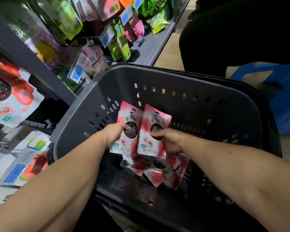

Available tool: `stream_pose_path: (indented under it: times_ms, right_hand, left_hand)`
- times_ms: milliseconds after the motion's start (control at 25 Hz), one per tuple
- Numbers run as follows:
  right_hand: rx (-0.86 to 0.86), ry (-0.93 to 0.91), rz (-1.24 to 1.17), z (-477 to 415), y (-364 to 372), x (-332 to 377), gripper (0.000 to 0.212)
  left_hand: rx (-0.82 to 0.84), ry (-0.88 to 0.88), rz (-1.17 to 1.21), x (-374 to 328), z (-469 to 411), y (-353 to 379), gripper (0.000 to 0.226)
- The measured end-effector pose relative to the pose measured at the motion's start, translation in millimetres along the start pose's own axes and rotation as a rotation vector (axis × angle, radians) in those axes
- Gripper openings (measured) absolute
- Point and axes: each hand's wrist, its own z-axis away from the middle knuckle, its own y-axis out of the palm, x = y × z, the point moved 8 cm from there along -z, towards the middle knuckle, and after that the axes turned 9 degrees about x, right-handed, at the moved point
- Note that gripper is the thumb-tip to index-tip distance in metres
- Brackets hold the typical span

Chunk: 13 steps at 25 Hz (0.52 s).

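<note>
While both forearms reach in over the near rim of the basket (174, 104), each hand pinches one pink pouch upright above the basket floor. The left hand (114, 133) grips the left pouch (131, 114) at its left edge, fingers curled round it. The right hand (170, 141) holds the right pouch (153, 119) with the thumb laid across its front. The right pouch's inner edge lies over that of the left pouch.

Below them, loose pouches (157, 176) lie heaped on the basket floor near its middle; blur makes their number uncertain. Beyond the far left corner of the basket, a shelf (28, 59) carries hanging snack bags and a price tag (77, 71).

Likely faults from this position:
- Slip: the glossy film is held at one edge only, so a pouch may twist free.
- Snag: overlapping edges may drag one pouch when the other moves.
- Collision: a lift toward the shelf may strike the price tag.
</note>
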Motion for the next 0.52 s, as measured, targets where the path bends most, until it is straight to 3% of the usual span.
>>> stream_pose_path:
  times_ms: [40, 120, 200, 280, 360, 400, 480, 520]
  right_hand:
    - [0.014, -0.031, -0.024, -2.8, 9.8, 4.1, 0.034]
    - [0.023, -0.044, -0.053, -8.0, 24.9, 5.1, 0.023]
    - [0.02, -0.058, -0.06, -10.3, 36.1, 3.6, 0.024]
    - [0.035, -0.121, -0.076, -17.7, 45.6, 7.0, 0.051]
    - [0.029, -0.134, -0.064, -21.7, 49.1, 11.5, 0.072]
    - [0.033, -0.13, -0.064, -20.7, 47.5, 13.9, 0.069]
    - [-0.009, -0.107, -0.038, -14.3, 38.3, 17.7, 0.033]
    - [-0.068, -0.105, -0.025, -14.0, 27.7, 18.6, 0.025]
  left_hand:
    - [0.036, 0.023, 0.081, -2.1, -2.5, 5.8, 0.041]
    - [0.103, 0.082, 0.118, -6.4, -10.1, 13.1, 0.094]
    - [0.078, 0.129, 0.063, -2.4, -24.4, 10.5, 0.108]
    - [0.066, 0.095, -0.027, -5.7, -14.2, 13.0, 0.099]
    - [0.062, 0.096, -0.163, -11.0, -6.2, 11.4, 0.072]
    - [0.039, 0.106, -0.213, -13.2, -6.1, 7.4, 0.058]
    - [-0.011, 0.169, -0.196, -17.3, -7.7, -1.3, 0.039]
    - [-0.029, 0.201, -0.16, -19.1, -9.0, -5.0, 0.033]
